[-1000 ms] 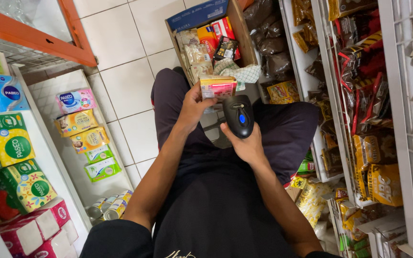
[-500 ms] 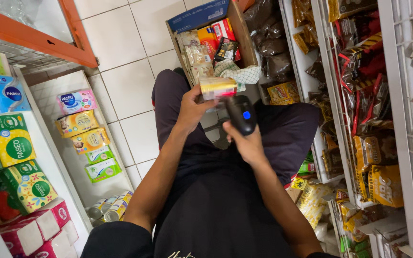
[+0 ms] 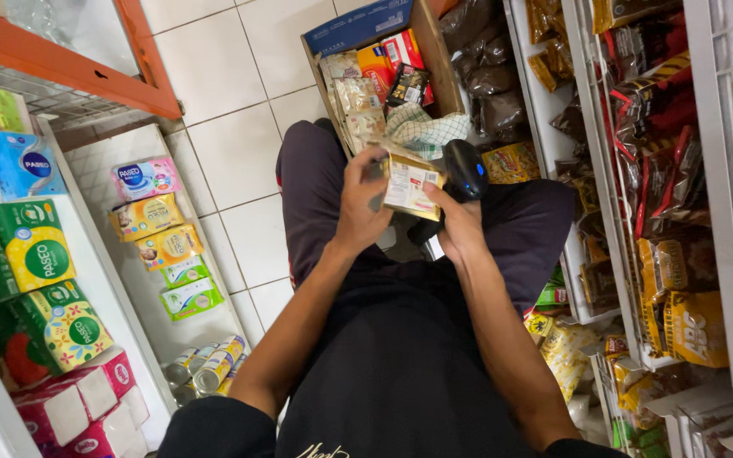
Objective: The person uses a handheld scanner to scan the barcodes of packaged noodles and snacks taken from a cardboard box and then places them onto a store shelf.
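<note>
I sit on a tiled floor with my knees up. My left hand (image 3: 365, 199) grips a small flat snack packet (image 3: 410, 185), its white label side turned toward me. My right hand (image 3: 456, 222) holds a black handheld scanner (image 3: 466, 169) by its handle, and its thumb touches the packet's right edge. The scanner's head sits just right of the packet. Beyond my knees stands an open cardboard box (image 3: 370, 28) filled with mixed packets, with a checked cloth (image 3: 423, 129) lying at its near end.
White shelves on the left hold tissue packs (image 3: 147, 178), green boxes (image 3: 37, 251) and cans (image 3: 212, 366). Wire racks on the right carry hanging snack bags (image 3: 691, 318) and dark packets (image 3: 492, 80). An orange frame (image 3: 78, 70) crosses the upper left.
The packet has been turned so its label side faces me and lowered a little. The scanner has swung from in front of me to the right side of the packet.
</note>
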